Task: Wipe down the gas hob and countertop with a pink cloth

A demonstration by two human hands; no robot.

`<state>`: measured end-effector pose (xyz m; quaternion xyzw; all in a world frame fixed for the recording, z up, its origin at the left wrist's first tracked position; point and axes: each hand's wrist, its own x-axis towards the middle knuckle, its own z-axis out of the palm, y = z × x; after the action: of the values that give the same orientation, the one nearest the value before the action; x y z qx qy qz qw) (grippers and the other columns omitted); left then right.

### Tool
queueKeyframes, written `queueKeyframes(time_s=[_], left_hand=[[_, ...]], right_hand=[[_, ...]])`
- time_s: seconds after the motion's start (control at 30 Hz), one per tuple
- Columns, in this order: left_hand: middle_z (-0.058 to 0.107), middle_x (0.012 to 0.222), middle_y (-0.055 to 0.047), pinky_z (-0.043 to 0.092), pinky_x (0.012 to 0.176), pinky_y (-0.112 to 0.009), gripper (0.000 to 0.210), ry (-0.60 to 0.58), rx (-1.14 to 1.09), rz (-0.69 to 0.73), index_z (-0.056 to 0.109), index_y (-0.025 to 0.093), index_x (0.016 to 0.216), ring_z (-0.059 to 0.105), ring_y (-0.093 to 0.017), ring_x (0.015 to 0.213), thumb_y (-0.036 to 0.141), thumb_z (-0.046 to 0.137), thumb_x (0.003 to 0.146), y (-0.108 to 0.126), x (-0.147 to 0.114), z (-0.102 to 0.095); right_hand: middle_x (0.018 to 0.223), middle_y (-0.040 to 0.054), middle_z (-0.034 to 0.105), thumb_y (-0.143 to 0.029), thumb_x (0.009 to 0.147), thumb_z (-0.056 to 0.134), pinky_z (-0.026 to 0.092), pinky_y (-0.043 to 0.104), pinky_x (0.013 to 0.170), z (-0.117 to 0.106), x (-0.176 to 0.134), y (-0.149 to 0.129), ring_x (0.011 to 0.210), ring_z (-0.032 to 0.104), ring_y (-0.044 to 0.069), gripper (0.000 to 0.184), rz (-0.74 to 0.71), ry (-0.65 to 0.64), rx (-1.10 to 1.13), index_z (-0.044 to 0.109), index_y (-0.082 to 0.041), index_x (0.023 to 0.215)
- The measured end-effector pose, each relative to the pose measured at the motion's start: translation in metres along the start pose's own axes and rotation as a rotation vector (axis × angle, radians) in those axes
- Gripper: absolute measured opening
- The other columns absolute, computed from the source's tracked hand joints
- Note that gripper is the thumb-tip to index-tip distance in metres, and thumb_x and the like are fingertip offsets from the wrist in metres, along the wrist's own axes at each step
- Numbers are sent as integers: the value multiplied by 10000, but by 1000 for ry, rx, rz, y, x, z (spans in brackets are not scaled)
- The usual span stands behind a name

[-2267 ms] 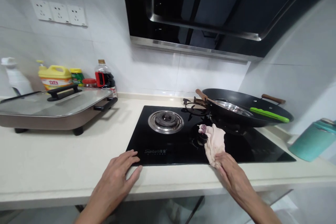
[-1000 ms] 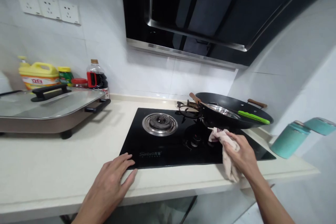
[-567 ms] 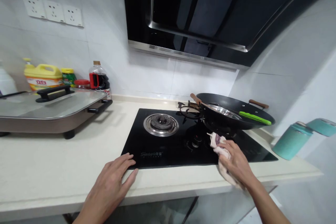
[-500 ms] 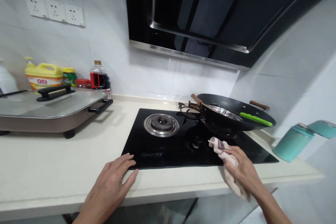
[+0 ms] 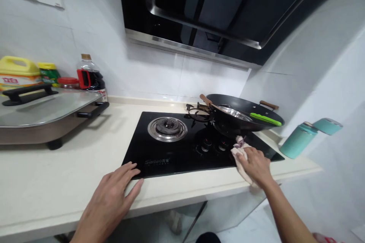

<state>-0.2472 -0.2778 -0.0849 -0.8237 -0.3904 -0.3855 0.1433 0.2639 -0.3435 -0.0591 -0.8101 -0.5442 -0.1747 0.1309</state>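
Note:
My right hand [image 5: 256,165] is closed around a pale cloth [image 5: 241,156] with purplish marks, pressing it on the right part of a black glass gas stove [image 5: 182,155], just right of the control knobs [image 5: 207,144]. Part of the cloth hangs down toward the counter's front edge. My left hand [image 5: 114,190] lies flat with fingers apart at the stove's front left corner, holding nothing. Behind the cloth, a black wok [image 5: 230,125] rests on the stove, with a metal basin [image 5: 235,113] and a green-handled utensil [image 5: 265,119] in it.
A bare burner [image 5: 167,129] is on the stove's left side, and a pot support [image 5: 199,114] lies by the wok. An electric pan with a glass lid [image 5: 51,110] stands left. A teal flask [image 5: 298,140] is at right. The range hood [image 5: 196,11] overhangs the stove.
My right hand has moved the cloth rightward across the stove, uncovering a second knob. The view has shifted to the right. My left hand keeps its place at the stove's corner.

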Motion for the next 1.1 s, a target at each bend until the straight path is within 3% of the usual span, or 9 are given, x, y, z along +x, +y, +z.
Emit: queueKeyframes(time_s=[0.2,0.47,0.63,0.73,0.83,0.93,1.0,1.1], left_hand=[[738,1258,-99,513,978,-464,374,-55,-15,-34,703,231,1141,674,-317,1197,514,499,1006,5,2,-3],[706,1313,-112,506,1037,-470,443,-88,-123,-158,692,228,1189,651,-309,1232,576,502,992,9,2,-9],[670,1348,-104,476,1117,-469,457,-26,-295,-316,653,220,1249,622,-261,1267,530,390,1040,5,6,-16],[660,1341,-109,491,1112,-456,446,22,-341,-391,659,212,1226,621,-257,1268,527,411,1029,2,9,-25],[613,1406,-126,496,1099,-502,426,-2,-289,-374,672,223,1223,586,-294,1316,534,505,985,3,7,-34],[545,1503,-120,450,1120,-566,412,-77,-216,-263,662,268,1275,525,-330,1379,514,576,956,11,4,-41],[478,1574,-111,410,1145,-582,456,-123,-197,-166,640,297,1328,450,-351,1441,520,622,931,21,5,-41],[377,1648,-109,351,1171,-607,572,-194,-174,-68,617,316,1385,320,-396,1514,549,702,870,36,15,-34]], right_hand=[[1233,111,646,-452,997,476,415,448,869,-28,-55,-104,1083,533,317,332,-250,86,230,644,-216,1160],[1226,97,616,-509,997,547,360,525,945,-61,-74,-260,1118,482,323,338,-550,-129,486,612,-221,1161],[1282,85,591,-477,1069,404,362,543,1027,-64,-76,-319,1187,474,293,335,-763,-200,660,585,-239,1220],[1457,77,496,-443,1060,444,365,481,1117,-65,-75,-314,1326,453,249,378,-832,-249,968,511,-271,1391],[1456,96,503,-395,1047,448,430,393,1092,-58,-74,-267,1316,508,219,349,-683,-147,1221,580,-251,1337],[1295,88,629,-407,1040,461,436,450,1064,-40,-71,-192,1239,561,263,293,-467,92,1081,712,-273,1109],[1281,99,652,-421,1036,460,419,498,1064,-25,-70,-147,1225,570,287,319,-337,204,873,718,-268,1144],[1295,88,658,-429,1039,447,428,520,1025,-7,-72,-111,1235,564,303,349,-344,177,613,715,-284,1209]])
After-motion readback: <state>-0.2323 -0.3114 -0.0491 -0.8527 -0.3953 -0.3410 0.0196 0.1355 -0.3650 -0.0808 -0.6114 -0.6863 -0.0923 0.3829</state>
